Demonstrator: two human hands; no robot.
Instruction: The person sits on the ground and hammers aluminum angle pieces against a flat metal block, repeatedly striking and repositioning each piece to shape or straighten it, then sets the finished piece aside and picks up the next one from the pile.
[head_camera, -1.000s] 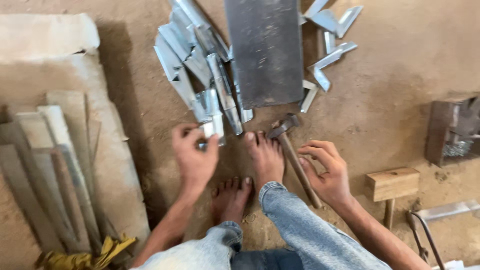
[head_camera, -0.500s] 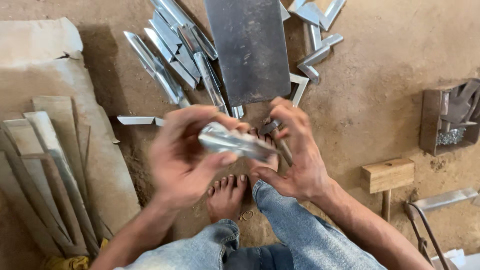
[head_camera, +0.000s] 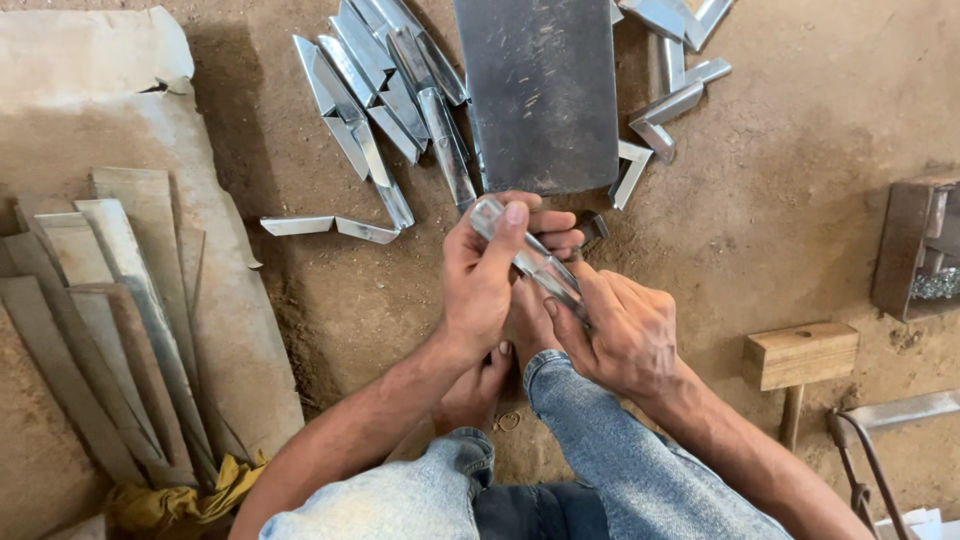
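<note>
Over dirt floor (head_camera: 800, 150), metal strip (head_camera: 530, 260) between both hands.

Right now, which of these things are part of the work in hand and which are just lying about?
In hand: metal strip, held by left hand and right hand.

Lying about: steel plate, pile of strips, mallet, boards, yellow cloth.

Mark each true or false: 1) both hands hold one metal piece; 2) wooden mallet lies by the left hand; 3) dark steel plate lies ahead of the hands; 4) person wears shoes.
1) True: left hand and right hand hold one metal piece.
2) False: the wooden mallet lies to the right hand's side.
3) True: the dark steel plate lies just beyond them.
4) False: the feet are bare.
</note>
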